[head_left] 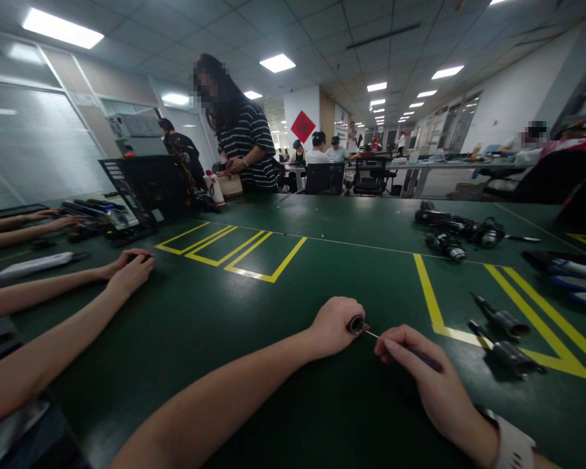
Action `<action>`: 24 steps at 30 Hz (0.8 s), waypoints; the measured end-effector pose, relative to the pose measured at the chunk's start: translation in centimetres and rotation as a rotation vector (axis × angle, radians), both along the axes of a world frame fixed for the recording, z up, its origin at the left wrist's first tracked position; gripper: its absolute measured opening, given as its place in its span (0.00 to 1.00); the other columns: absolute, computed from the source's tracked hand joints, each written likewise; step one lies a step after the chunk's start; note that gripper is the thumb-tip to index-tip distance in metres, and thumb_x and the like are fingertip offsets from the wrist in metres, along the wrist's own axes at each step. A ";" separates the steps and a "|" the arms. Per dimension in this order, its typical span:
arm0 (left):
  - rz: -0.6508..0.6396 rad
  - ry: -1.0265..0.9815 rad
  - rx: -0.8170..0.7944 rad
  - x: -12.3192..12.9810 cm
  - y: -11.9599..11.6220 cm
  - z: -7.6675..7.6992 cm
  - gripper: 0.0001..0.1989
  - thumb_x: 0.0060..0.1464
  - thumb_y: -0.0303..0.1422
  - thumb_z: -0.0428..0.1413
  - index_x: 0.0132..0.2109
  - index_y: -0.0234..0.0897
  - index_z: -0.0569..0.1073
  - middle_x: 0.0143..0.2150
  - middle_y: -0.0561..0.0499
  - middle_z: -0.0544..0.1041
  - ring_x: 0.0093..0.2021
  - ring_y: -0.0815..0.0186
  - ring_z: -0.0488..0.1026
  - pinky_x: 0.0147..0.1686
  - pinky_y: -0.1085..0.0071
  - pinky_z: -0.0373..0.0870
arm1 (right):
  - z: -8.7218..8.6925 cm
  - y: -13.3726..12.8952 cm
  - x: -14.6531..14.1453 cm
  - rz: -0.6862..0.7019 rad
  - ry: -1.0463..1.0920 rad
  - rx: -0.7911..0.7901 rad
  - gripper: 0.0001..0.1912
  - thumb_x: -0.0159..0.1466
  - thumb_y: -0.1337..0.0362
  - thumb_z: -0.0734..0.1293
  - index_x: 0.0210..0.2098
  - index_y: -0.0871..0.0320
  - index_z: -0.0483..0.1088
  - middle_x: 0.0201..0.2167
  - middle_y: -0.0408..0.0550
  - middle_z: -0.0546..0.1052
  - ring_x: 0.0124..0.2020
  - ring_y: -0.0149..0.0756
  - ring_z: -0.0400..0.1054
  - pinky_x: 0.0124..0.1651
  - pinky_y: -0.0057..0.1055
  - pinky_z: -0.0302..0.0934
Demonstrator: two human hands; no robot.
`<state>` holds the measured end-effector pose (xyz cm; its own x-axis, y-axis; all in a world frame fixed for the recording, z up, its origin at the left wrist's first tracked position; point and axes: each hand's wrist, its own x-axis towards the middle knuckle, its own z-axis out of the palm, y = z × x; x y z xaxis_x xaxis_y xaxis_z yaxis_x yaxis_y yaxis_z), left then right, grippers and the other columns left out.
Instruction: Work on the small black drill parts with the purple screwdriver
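Note:
My left hand (334, 327) is closed around a small dark cylindrical part (355, 325), whose round open end faces me. Between the fingers of my right hand (420, 365) is a slim screwdriver (428, 361) with a dark handle. Its thin metal shaft points left to the rim of the part; whether the tip touches it I cannot tell. Most of the part is hidden in my left fist. To the right of my right hand lie two dark metal cylindrical pieces with pointed ends, one farther back (510, 323) and one nearer (514, 358).
Yellow tape (273, 279) marks outlines on the green table (254, 332). Several black tool-like assemblies (461, 231) lie at the back right, blue-edged tools (579, 283) at the right edge. A co-worker's hands (133, 268) rest at left, near a white handheld tool (41, 264). Another person (247, 140) stands behind.

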<state>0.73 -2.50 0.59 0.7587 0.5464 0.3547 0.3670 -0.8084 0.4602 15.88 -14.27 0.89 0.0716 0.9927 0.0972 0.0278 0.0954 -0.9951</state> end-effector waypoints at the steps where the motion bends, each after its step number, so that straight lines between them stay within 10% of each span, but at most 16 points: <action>1: -0.003 -0.011 -0.013 0.0 0.0 0.0 0.08 0.51 0.33 0.57 0.27 0.35 0.68 0.26 0.54 0.68 0.28 0.69 0.64 0.33 0.72 0.61 | 0.1 0.1 0.0 0.002 0.036 -0.012 0.10 0.59 0.57 0.65 0.27 0.56 0.73 0.28 0.46 0.74 0.33 0.39 0.65 0.37 0.34 0.58; 10: -0.081 -0.131 -0.198 -0.1 0.4 -0.4 0.08 0.48 0.31 0.58 0.28 0.34 0.66 0.27 0.56 0.66 0.27 0.72 0.63 0.31 0.75 0.61 | 0.4 0.7 0.2 0.038 0.379 -0.119 0.08 0.59 0.60 0.66 0.28 0.57 0.74 0.28 0.47 0.75 0.31 0.37 0.65 0.35 0.34 0.59; 24: -0.032 -0.087 -0.057 0.0 0.1 -0.1 0.09 0.51 0.33 0.56 0.26 0.35 0.66 0.25 0.55 0.66 0.27 0.70 0.63 0.31 0.73 0.60 | 0.1 0.3 0.1 0.011 0.160 -0.050 0.10 0.59 0.57 0.66 0.27 0.56 0.73 0.28 0.45 0.74 0.32 0.37 0.64 0.37 0.33 0.57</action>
<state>0.71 -2.40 0.50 0.7437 0.5436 0.3890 0.2985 -0.7908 0.5344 15.95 -13.99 1.02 0.0716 0.9968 0.0357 -0.1324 0.0450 -0.9902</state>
